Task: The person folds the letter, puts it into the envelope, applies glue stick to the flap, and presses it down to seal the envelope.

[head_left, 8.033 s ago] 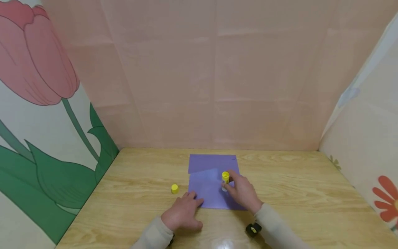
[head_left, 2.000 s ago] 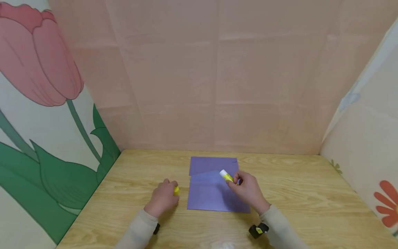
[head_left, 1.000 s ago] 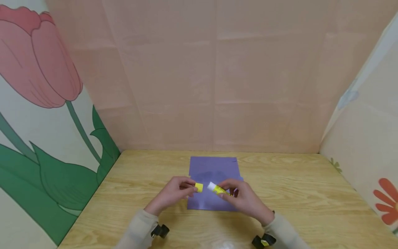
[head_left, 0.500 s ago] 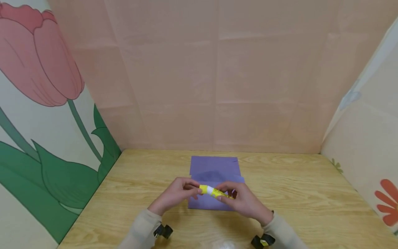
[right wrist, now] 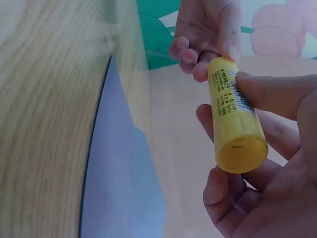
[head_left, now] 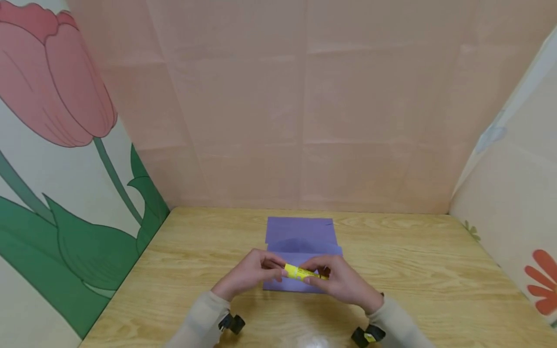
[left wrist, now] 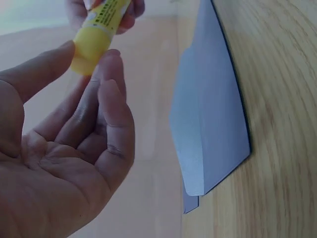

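Note:
A yellow glue stick (head_left: 298,272) is held nearly level between both hands, above the purple folded paper. My left hand (head_left: 254,270) pinches the cap (left wrist: 90,47) between thumb and fingers, and the cap sits on the stick's left end. My right hand (head_left: 344,282) grips the barrel (right wrist: 235,114), with its round yellow base facing the right wrist camera. The purple paper (head_left: 300,229) lies on the table beneath, looking like an envelope. A lighter panel (left wrist: 188,129) stands partly raised from it. The hands and glue stick cover some of its near half.
The paper lies on a wood-grain table (head_left: 196,241). A pinkish sheet (head_left: 300,121) hangs along the back edge. Side panels carry a tulip (head_left: 65,82) on the left and a red flower (head_left: 541,280) on the right. Both wrists wear black cameras (head_left: 367,335).
Earlier my left hand rested on the paper's edge, while the cap lay on the table. It picked up the cap, brought it rightward and pushed it onto the glue stick, closing the white gap.

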Available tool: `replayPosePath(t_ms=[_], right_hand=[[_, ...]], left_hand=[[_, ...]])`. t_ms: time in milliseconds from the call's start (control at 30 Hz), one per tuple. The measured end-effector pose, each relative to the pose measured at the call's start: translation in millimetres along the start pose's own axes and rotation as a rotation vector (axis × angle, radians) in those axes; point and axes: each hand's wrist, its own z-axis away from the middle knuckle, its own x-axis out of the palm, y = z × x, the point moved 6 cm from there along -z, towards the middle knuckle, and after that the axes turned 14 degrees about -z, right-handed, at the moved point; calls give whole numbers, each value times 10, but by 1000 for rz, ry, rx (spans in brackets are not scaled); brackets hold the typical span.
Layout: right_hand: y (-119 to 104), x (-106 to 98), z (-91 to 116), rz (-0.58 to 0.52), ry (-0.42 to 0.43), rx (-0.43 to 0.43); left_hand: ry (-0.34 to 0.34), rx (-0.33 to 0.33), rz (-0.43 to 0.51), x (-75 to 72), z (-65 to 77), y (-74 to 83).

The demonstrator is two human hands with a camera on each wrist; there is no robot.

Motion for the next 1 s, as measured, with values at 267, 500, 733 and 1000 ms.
replayPosePath(t_ms=[267,500,733,1000], right_hand=[[50,23,-6,-25,3,37],[131,9,11,-48,24,36],[244,-114,53,97,83,54],[466,-595,235,261,350,212]], left_hand=[[21,10,-43,8,13,58],[62,12,-90,29,-26,45],[154,31,-340,63,-127,-5],[198,-103,-777,13,-258,-245]])
